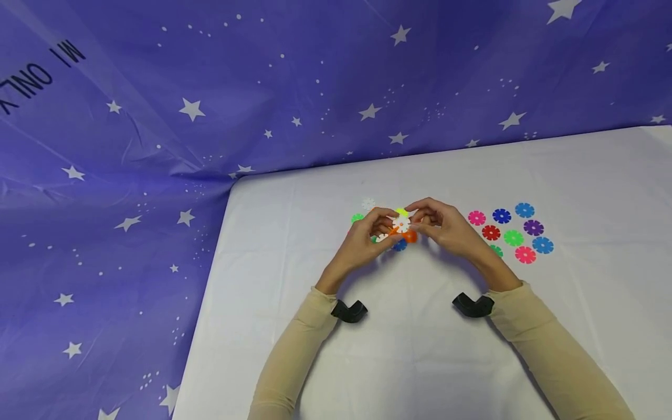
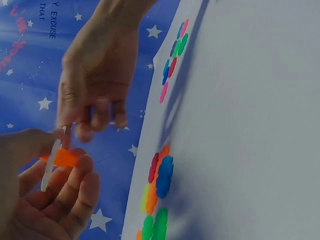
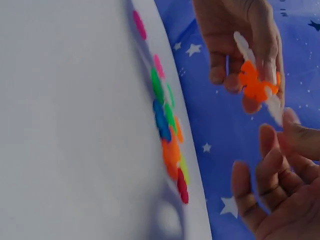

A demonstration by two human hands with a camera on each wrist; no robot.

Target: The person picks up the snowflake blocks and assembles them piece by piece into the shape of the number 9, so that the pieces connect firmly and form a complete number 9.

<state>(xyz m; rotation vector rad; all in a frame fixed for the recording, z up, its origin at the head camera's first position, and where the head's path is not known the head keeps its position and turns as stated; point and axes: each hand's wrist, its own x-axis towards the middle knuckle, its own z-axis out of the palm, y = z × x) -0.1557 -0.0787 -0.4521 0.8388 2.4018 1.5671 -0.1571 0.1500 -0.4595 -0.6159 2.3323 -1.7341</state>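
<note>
A white snowflake disc and an orange snowflake disc are slotted together crosswise, held above the table. My left hand grips the joined pair between thumb and fingers. From the other side, the thumb and forefinger of my right hand pinch the white disc's edge; its other fingers are loosely bent in the right wrist view. Beneath the hands lies a group of loose discs, among them a blue disc, an orange one and a yellow one. My hands partly cover this group.
On the right of the white-covered table lie several spread discs, including a purple disc and a red disc. A blue star-patterned cloth hangs behind and to the left. Black curved pieces sit at both wrists.
</note>
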